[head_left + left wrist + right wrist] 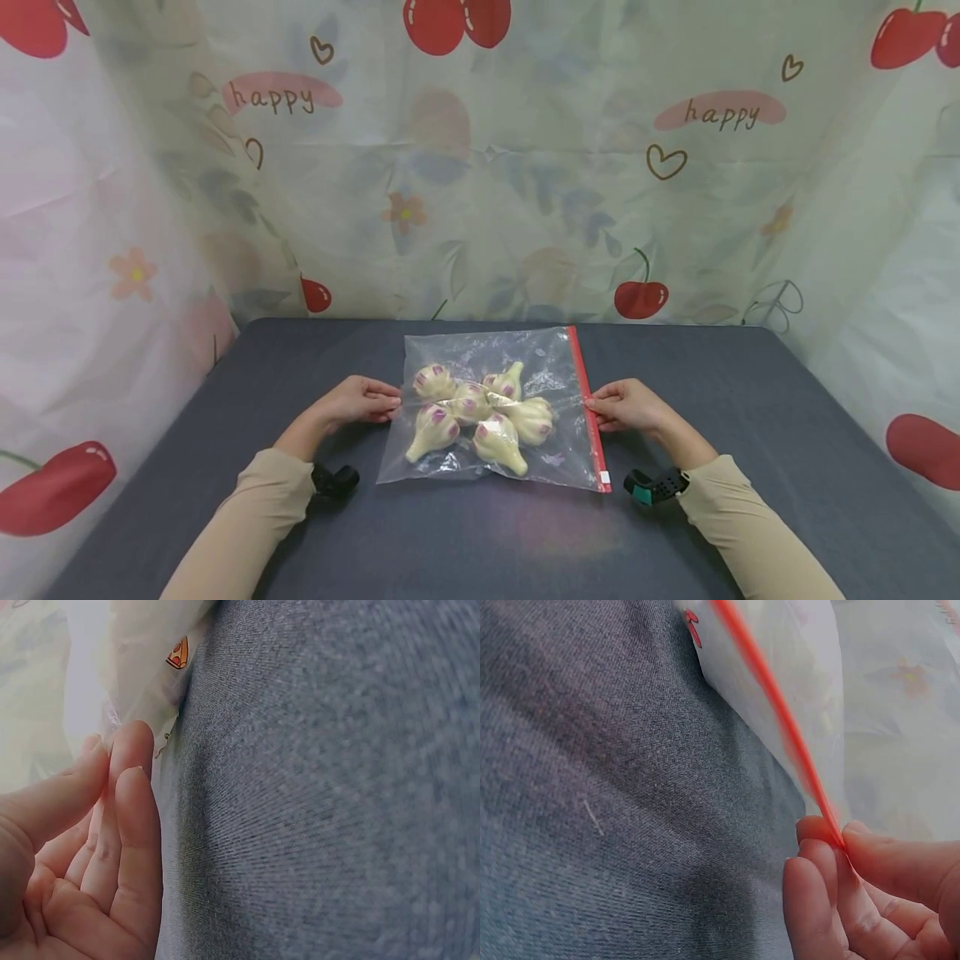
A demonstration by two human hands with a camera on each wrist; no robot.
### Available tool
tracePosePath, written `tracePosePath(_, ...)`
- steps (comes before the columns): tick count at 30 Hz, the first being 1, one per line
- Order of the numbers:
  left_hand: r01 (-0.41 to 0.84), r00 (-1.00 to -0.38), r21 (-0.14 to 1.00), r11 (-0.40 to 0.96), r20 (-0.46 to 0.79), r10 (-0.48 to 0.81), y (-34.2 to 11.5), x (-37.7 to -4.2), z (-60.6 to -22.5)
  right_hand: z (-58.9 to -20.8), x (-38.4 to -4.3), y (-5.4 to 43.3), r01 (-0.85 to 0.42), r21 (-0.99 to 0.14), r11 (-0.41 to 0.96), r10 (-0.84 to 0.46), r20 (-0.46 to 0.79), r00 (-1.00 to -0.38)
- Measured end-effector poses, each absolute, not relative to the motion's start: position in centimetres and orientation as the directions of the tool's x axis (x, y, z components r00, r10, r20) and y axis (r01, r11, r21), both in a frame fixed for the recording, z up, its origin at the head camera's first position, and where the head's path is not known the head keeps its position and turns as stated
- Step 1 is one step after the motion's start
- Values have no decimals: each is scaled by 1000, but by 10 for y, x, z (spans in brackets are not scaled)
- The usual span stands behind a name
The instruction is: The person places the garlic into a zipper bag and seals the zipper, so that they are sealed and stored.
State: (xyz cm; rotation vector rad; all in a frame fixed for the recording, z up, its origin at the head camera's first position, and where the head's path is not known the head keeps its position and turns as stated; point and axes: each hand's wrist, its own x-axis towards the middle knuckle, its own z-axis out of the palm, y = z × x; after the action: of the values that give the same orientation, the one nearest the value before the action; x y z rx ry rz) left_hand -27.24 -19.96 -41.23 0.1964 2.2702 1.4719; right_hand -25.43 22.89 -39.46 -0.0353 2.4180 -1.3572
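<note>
A clear zip bag (480, 346) with a red slider strip (588, 400) along its right edge lies across the middle of the table. Inside it are several garlic bulbs (433, 430), whitish with purple patches. My left hand (360, 402) pinches the bag's left edge between thumb and forefinger; the left wrist view shows this left hand (97, 840) at the plastic. On the other side my right hand (626, 407) pinches the red strip near its middle, as the right wrist view shows with the right hand (870, 885) close up. The white slider (604, 477) sits at the strip's near end.
A dark grey cloth covers the table (480, 550). Behind and to both sides hangs a curtain (487, 192) printed with cherries, hearts and flowers. Each wrist wears a black strap device, the left one (335, 481) and the right one (655, 487).
</note>
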Motion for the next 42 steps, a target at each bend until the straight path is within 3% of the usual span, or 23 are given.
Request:
tracePosePath(8,-146,-881,880,453,-324,345,-200,-271,-412,-394,-255,230,160,-821,547,-223,-327,-918)
tracePosePath(14,-172,-760,823,542,-461,458,-204,-260,-404,-392,-250,238,154,-820,551,-329,-383,-863)
tracePosePath(19,-141,-674,814,564,-496,548,-204,-253,-401,-389,-244,242,147,-838,526,-433,-412,-802)
tracePosePath(42,-122,-647,849,514,-461,608,-207,-252,-405,-391,-240,249,104,-875,472,-500,-363,-786)
